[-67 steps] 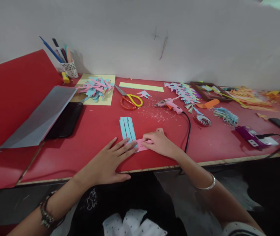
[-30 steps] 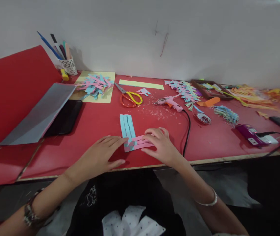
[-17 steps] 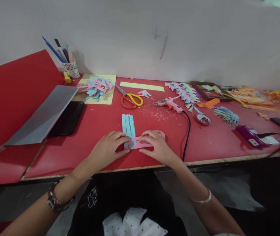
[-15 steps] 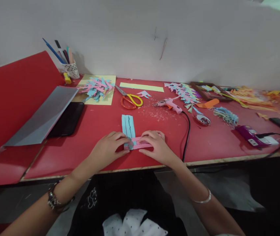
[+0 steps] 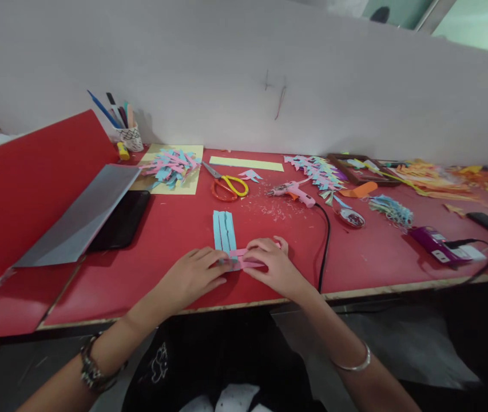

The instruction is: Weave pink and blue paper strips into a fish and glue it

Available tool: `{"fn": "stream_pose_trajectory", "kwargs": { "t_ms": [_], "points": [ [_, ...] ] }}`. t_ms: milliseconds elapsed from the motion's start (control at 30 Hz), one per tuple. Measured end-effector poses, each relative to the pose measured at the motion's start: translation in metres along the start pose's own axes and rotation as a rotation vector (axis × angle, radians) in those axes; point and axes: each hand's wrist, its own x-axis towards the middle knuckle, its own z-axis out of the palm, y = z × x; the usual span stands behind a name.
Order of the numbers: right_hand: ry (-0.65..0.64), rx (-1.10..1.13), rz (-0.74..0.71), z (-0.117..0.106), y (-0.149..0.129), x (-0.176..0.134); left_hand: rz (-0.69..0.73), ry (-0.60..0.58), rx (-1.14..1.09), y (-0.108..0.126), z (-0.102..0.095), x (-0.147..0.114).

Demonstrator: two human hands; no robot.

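Note:
Blue paper strips (image 5: 225, 230) lie side by side on the red table, pointing away from me. Pink paper strips (image 5: 238, 252) cross their near end and run to the right. My left hand (image 5: 194, 276) is closed at the crossing, its fingertips on the strips' left edge. With bent fingers, my right hand (image 5: 272, 264) grips the pink strips farther right. Its fingers hide part of them, so the exact weave at the crossing cannot be made out.
Scissors (image 5: 229, 187), a pink glue gun (image 5: 294, 193) with a black cord and a pile of paper strips (image 5: 171, 167) lie beyond my hands. A black tablet-like object (image 5: 121, 222) is at left, a purple power adapter (image 5: 435, 245) at right. Paper scraps dot the table.
The view has tilted up slightly, so things sit lower. Around the crossing, the near pink strip now looks bent or lifted between my hands, which stay close together.

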Motion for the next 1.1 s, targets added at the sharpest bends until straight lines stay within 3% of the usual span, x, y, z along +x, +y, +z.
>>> {"fn": "stream_pose_trajectory", "kwargs": {
  "t_ms": [133, 300, 567, 833, 1100],
  "points": [
    [0.056, -0.091, -0.04, 0.003, 0.001, -0.001, 0.012, -0.073, -0.076, 0.004, -0.004, -0.003],
    [0.208, -0.359, -0.235, 0.009, 0.001, -0.003, -0.049, -0.068, -0.144, 0.006, -0.007, -0.001],
    [0.114, -0.59, -0.447, 0.001, -0.005, 0.003, -0.225, 0.038, -0.08, 0.011, -0.001, 0.016],
    [-0.033, -0.291, -0.224, -0.008, -0.005, 0.004, -0.248, 0.089, -0.014, 0.016, -0.002, 0.023],
    [0.092, -0.289, -0.031, 0.002, -0.012, -0.009, -0.075, 0.066, 0.071, 0.016, -0.006, 0.011]
  ]
}}
